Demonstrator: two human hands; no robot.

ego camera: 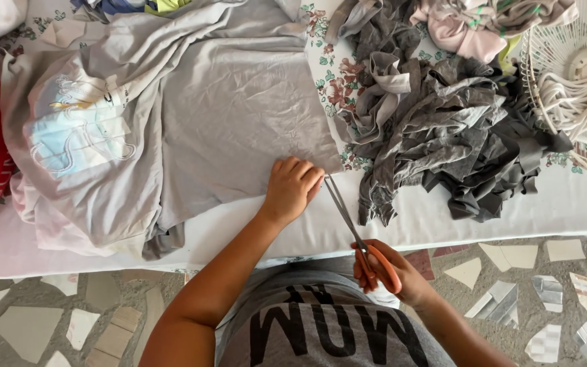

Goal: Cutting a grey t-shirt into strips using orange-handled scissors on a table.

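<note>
Mid-frame, the left hand point(292, 188) presses curled fingers on the lower edge of the grey T-shirt point(239, 115), while the right hand point(388, 272) grips orange-handled scissors point(354, 231), blades open at the hem. A strip cut looks under way; closing the blades straight needs taut cloth.

- 1 view only, from a head-worn camera, so no second view and no shared region.
- Looks almost straight down over the near edge of the white-covered table point(443, 217).
- Close in: left hand point(292, 188) and right hand point(388, 272) at lower centre, own torso along the bottom edge.
- Takes in the table's near edge across the full width, plus the mosaic floor point(545, 299) below it.
- Far edge of the table out of frame.
</note>
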